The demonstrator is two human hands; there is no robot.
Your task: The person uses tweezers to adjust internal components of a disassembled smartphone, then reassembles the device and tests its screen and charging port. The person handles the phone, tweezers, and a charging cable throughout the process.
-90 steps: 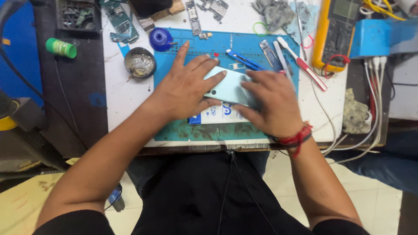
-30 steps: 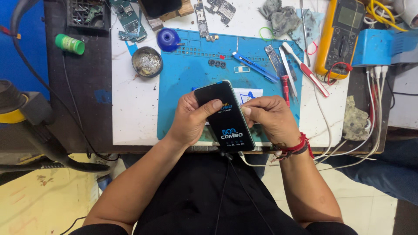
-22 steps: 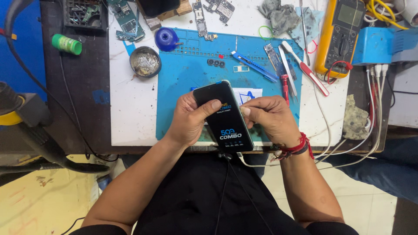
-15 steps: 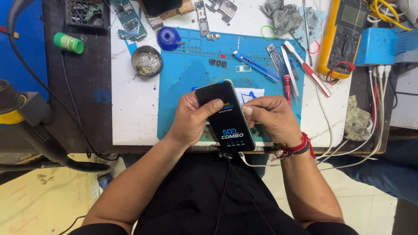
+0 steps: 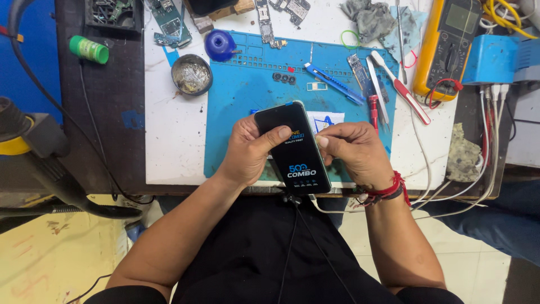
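A black smartphone (image 5: 292,149) with a printed protective film on its screen is held above the near edge of a blue repair mat (image 5: 242,101). My left hand (image 5: 250,149) grips its left side, thumb laid across the glass. My right hand (image 5: 351,152) pinches the phone's right edge. A cable (image 5: 292,236) hangs from the phone's bottom end toward my lap.
On the mat lie a blue cutter (image 5: 333,83), tweezers (image 5: 378,93), a red screwdriver (image 5: 372,110) and small parts. A solder tin (image 5: 192,74), blue dome (image 5: 219,45), circuit boards (image 5: 169,22), grey cloth (image 5: 368,19) and yellow multimeter (image 5: 444,45) sit around it. White cables (image 5: 484,146) hang right.
Three seconds ago both hands pressed the phone face down on the mat. It has since been lifted and turned screen up; over the last second it has barely moved.
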